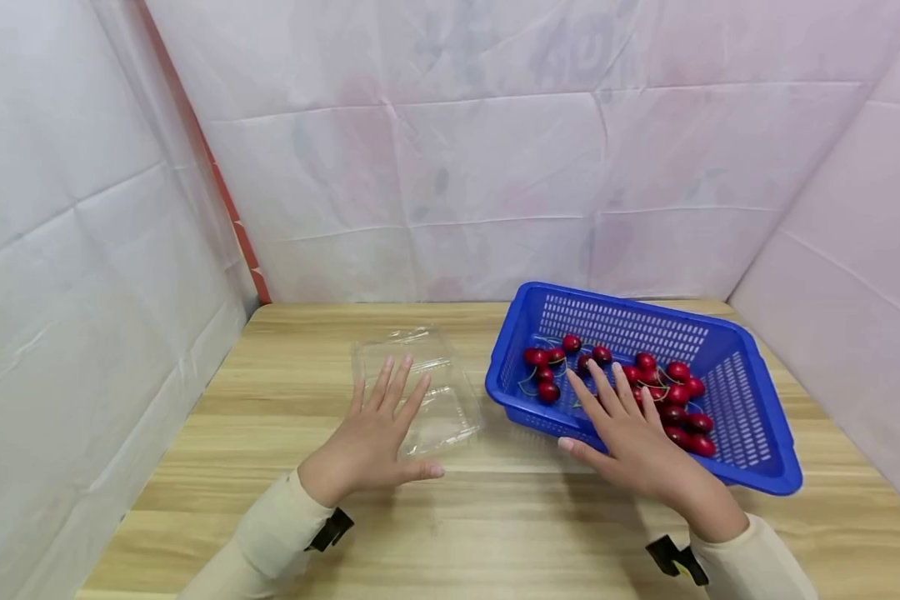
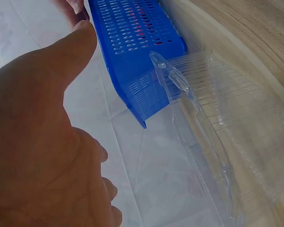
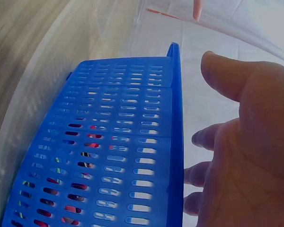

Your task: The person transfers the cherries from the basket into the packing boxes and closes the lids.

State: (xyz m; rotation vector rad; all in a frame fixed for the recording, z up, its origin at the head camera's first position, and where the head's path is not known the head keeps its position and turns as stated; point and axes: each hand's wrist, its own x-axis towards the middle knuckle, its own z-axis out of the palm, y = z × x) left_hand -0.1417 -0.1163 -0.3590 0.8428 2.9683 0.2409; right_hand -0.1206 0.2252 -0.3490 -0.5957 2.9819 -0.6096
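Note:
My left hand [image 1: 371, 442] hovers with fingers spread, its fingertips overlapping a clear plastic clamshell box [image 1: 442, 417] in the head view. In the left wrist view the clear box [image 2: 203, 123] stands beyond the hand, with ridged walls and a raised lid. My right hand [image 1: 641, 450], also with spread fingers, is over the near rim of a blue slotted basket [image 1: 776, 433]. Red cherries [image 1: 547, 392] with green stems lie inside the basket, some hidden behind the right fingers. The right wrist view shows the palm beside the basket's slotted wall [image 3: 118, 118]. Both hands hold nothing.
A wood-grain table [image 1: 217, 467] carries the box at the middle and the basket at the right. White sheeting [image 1: 495, 167] walls in the back and both sides. A red strip [image 1: 217, 175] runs down the back left corner. Black straps [image 1: 330, 530] circle the wrists.

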